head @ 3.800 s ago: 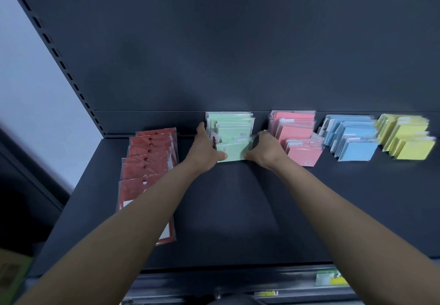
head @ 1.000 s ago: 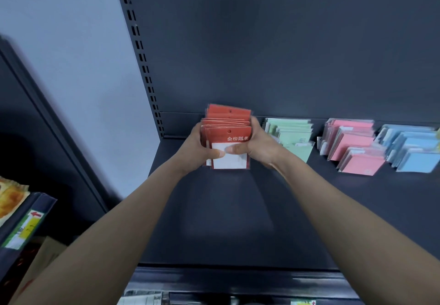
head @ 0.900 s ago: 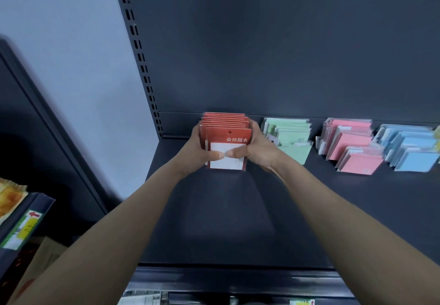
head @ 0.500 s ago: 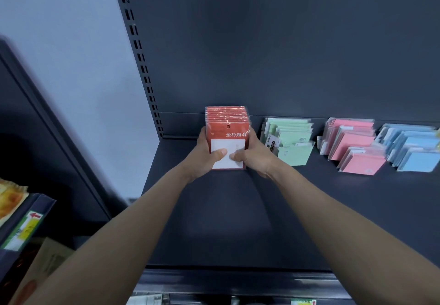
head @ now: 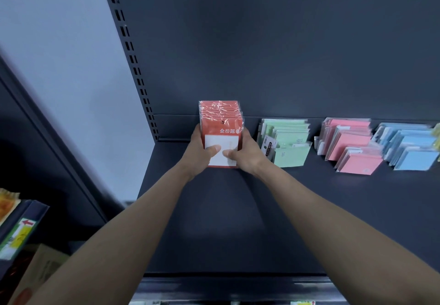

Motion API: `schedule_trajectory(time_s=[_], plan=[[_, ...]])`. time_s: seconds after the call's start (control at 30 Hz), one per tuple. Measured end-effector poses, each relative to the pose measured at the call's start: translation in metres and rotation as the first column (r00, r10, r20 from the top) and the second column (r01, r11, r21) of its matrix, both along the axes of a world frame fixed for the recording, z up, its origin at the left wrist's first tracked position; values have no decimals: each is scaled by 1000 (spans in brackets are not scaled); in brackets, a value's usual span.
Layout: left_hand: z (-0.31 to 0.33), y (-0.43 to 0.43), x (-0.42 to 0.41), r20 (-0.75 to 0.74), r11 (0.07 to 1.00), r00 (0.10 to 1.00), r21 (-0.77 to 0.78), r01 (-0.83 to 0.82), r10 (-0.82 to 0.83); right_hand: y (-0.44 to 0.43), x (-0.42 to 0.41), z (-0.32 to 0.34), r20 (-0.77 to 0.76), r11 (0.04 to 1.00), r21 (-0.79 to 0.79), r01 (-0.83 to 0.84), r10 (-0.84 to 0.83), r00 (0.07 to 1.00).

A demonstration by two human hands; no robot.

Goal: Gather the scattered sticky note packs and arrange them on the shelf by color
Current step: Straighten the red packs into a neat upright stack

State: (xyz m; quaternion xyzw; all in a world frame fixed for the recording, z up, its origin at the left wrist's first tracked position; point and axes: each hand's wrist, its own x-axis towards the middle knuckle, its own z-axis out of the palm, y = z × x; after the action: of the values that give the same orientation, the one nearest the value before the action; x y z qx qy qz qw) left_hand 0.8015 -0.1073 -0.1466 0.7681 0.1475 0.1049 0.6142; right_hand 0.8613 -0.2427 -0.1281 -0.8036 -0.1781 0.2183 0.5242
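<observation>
We hold the red packs with both hands. They stand upright in a row on the dark shelf, close to its back wall. Our left hand grips the left side, thumb on the white label. Our right hand grips the right side, thumb on the label too. Just to the right lie the green packs, then the pink packs, then the blue packs, all in leaning piles.
</observation>
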Motion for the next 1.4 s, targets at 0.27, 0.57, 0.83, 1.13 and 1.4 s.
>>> schedule_trajectory(time_s=[0.27, 0.57, 0.83, 1.13, 1.4], plan=[[0, 5, 0, -127, 998, 991, -46, 34, -39, -4, 2, -2, -59, 998, -56, -32, 28, 998], [41, -23, -9, 205, 938, 940, 157, -308, 274, -16, -2, 13, 267, 988, -112, 104, -71, 961], [57, -103, 18, 186, 948, 982, 316, -42, -18, -82, 10, 38, 548, 891, -16, 454, -372, 749], [26, -132, 51, -268, 895, 963, 434, 107, 15, -135, 28, 21, -20, 943, -202, 263, -272, 962], [19, -127, 62, -303, 879, 953, 460, 127, 21, -128, 41, 7, 38, 950, -206, 236, -233, 972]])
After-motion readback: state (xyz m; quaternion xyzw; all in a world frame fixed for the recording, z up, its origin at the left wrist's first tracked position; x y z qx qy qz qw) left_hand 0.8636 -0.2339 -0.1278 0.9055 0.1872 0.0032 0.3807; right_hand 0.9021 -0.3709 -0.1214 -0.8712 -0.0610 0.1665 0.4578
